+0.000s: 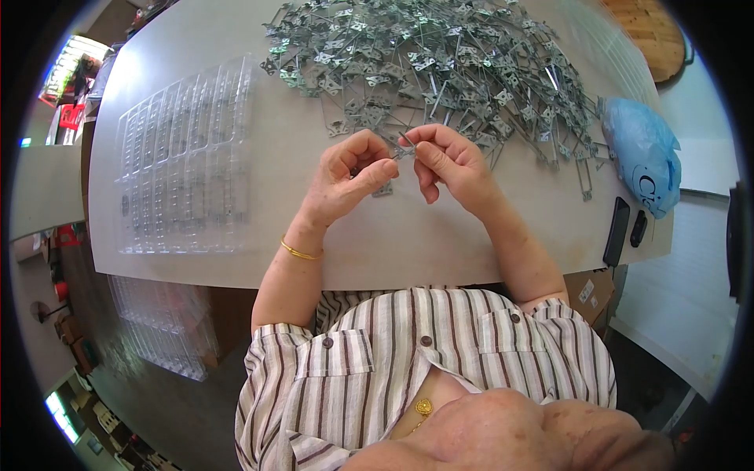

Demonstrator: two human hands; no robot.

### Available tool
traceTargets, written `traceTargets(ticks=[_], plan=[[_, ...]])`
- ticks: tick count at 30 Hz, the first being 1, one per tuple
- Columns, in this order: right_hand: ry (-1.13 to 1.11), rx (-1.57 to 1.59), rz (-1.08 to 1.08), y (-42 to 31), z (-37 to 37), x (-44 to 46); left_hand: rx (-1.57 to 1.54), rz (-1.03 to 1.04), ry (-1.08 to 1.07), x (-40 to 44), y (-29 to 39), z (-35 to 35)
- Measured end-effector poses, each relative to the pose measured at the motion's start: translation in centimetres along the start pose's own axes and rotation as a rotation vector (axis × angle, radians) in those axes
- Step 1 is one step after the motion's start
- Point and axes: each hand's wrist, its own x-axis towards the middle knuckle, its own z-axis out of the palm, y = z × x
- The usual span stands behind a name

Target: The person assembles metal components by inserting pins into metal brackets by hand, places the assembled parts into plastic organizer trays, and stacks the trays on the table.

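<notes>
Both hands meet above the white table, just in front of a big pile of small metal parts (440, 71). A metal part (404, 149) spans the gap between the fingertips. My left hand (353, 177) is curled, its thumb and forefinger pinched at one end of that part. My right hand (452, 165) pinches the other end between thumb and fingers. Below my left fingertips another metal piece (382, 190) shows; whether it is held or lies on the table is unclear.
On the left of the table (361, 263) lie clear plastic trays (184, 161), with more trays (161, 326) below the edge. At the right are a blue plastic bag (642, 157), a black phone (616, 231), a small black object (638, 228) and a wooden stool (644, 35).
</notes>
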Motion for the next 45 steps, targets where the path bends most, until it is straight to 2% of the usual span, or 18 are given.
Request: traceTargets(ticks=[2,8,11,13,17,23,32,38,41,45], plan=[[-0.049,0.127,0.110,-0.7,-0.1,0.0,-0.015,-0.012,-0.012,0.0,0.1,0.1],[-0.095,0.038,0.156,-0.2,-1.3,0.1,0.058,-0.013,-0.116,-0.1,-0.7,0.0],[-0.063,-0.026,0.146,-0.6,-1.2,-0.1,0.120,0.019,-0.240,-0.1,-0.6,-0.1],[0.049,-0.034,0.084,-0.4,-0.9,-0.1,0.202,-0.015,-0.345,-0.1,-0.2,-0.3],[0.189,-0.045,-0.002,-0.9,-0.4,0.0,-0.047,-0.020,-0.109,-0.1,-0.8,0.2],[0.071,-0.078,-0.022,0.1,0.1,-0.2,-0.186,0.005,0.111,0.6,-1.0,-0.6],[0.065,-0.136,0.014,-0.1,0.4,-0.3,-0.041,-0.012,0.082,0.4,-0.8,0.0],[0.069,-0.093,0.056,-0.1,0.6,-0.4,0.094,0.050,0.028,0.2,-1.2,0.1],[0.044,-0.113,0.064,-0.3,0.6,-0.4,-0.042,0.031,0.072,0.2,-1.1,0.2],[0.045,-0.065,0.044,0.2,0.0,-0.3,-0.266,0.140,0.100,0.6,-1.1,0.1]])
